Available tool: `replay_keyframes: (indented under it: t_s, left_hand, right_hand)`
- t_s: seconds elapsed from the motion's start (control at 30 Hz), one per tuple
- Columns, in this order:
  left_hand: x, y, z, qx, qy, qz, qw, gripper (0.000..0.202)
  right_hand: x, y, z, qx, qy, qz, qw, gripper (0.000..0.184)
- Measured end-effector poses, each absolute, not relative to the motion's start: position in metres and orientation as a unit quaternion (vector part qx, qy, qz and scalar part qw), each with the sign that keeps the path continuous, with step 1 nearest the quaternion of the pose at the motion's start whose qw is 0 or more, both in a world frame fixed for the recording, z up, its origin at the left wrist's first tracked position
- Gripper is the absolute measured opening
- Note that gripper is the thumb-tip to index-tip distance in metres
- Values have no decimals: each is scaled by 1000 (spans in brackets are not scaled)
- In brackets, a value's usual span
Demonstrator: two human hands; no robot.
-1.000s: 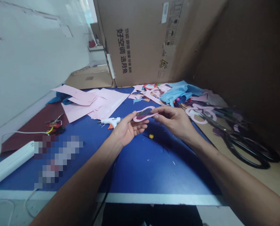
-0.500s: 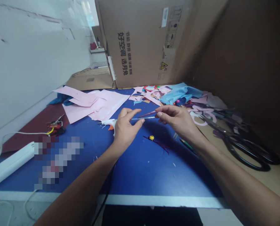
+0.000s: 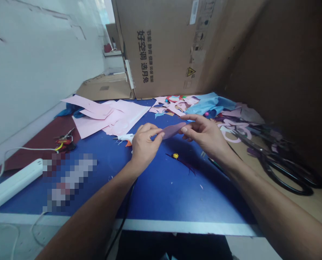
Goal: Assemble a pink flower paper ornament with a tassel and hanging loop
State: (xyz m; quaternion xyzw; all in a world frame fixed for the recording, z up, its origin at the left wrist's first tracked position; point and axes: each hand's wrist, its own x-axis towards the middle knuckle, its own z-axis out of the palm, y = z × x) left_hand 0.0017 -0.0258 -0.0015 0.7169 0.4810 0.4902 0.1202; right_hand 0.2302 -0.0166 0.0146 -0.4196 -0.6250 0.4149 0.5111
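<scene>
Between my two hands, above the blue table, is a small pinkish-purple paper cutout with a rounded edge. My left hand pinches its left end between thumb and fingertips. At the other end, the thumb and fingers of my right hand close on it. A yellow bead with dark purple threads lies on the table below the hands. The white glue gun with an orange trigger rests behind my left hand, which hides part of it.
Large black-handled scissors lie at the right on cardboard. Pink paper sheets are at the back left, with paper scraps and blue cloth at the back right. A white power strip lies left. A cardboard box stands behind.
My left thumb and fingers, apart before, have closed on the left end of the cutout. The cutout has turned from nearly edge-on to show its flat face.
</scene>
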Motion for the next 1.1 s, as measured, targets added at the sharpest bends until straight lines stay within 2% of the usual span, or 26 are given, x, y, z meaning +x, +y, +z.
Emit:
replay_keyframes:
  t_s: [0.07,0.17,0.27,0.4,0.47,0.53,0.6,0.7,0.83,0.97,1.1]
  left_hand:
    - [0,-25,0,702,491,500,127,15]
    - [-2,-23,3,682,497,519,133,15]
    - [-5,-21,4,677,497,527,130,15]
    - [-7,-19,1,685,487,531,107,15]
    - [-8,-19,0,689,485,530,94,15]
    - [-8,-18,0,692,489,524,87,15]
    - [-9,-18,0,694,494,518,84,15]
    - [-10,-18,0,696,496,513,82,15]
    - [-10,-18,-1,700,491,514,71,14]
    - [-10,-16,-3,708,480,515,52,14]
    - [-10,-14,-6,713,470,520,35,13]
  right_hand:
    - [231,-18,15,-442,-624,385,517,41]
    - [233,-21,16,-482,-655,311,493,24]
    - [233,-27,16,-484,-748,279,359,15]
    - [226,-36,13,-495,-822,231,161,26]
    - [220,-39,12,-511,-829,203,99,25]
    - [216,-41,12,-522,-828,197,61,16]
    - [213,-42,12,-527,-823,205,47,8]
    - [211,-41,12,-528,-820,215,44,7]
    - [213,-40,12,-517,-819,234,82,2]
    - [215,-38,10,-503,-810,276,121,4]
    - [217,-35,7,-504,-797,301,141,18]
